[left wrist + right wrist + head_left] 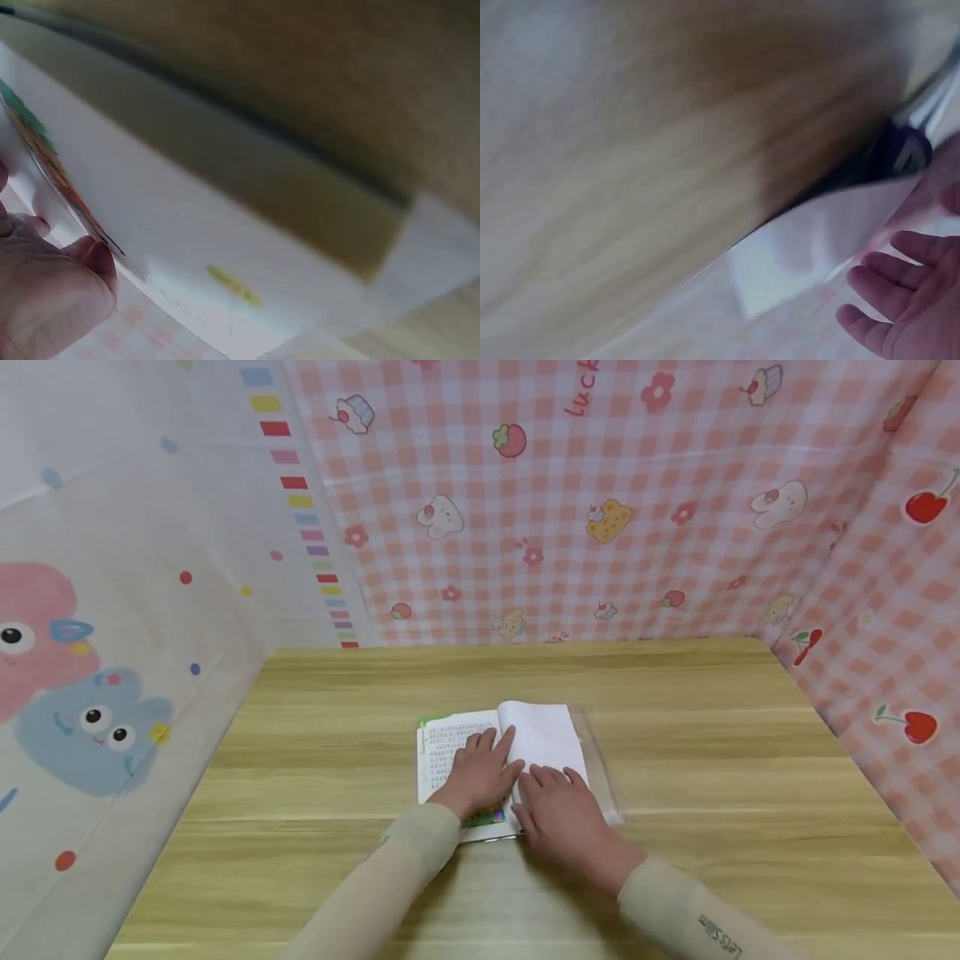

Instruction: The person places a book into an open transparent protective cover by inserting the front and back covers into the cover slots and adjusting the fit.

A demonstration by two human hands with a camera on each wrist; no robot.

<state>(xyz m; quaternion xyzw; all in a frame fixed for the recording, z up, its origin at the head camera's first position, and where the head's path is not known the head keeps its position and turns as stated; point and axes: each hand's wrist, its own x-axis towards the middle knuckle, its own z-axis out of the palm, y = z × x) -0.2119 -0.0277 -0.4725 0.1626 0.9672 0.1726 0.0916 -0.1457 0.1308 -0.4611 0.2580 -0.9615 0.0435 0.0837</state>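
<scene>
A book [442,739] lies spread on the table, its left page printed with rows of text and a green strip at the foot. Its right side shows a blank white page [543,731] that curves up at the fold. My left hand [483,772] rests on the left page beside the fold, fingers extended. Fingers of my right hand [562,814] lie on the lower part of the blank page. A clear plastic cover [603,768] sticks out past the right edge. In the left wrist view, the book's pages [187,202] are seen edge-on.
The wood-grain table [300,735] extends around the book on all sides. Behind it hangs a pink checked cloth [480,560], and a white cloth with cartoon prints [210,527] hangs on the left.
</scene>
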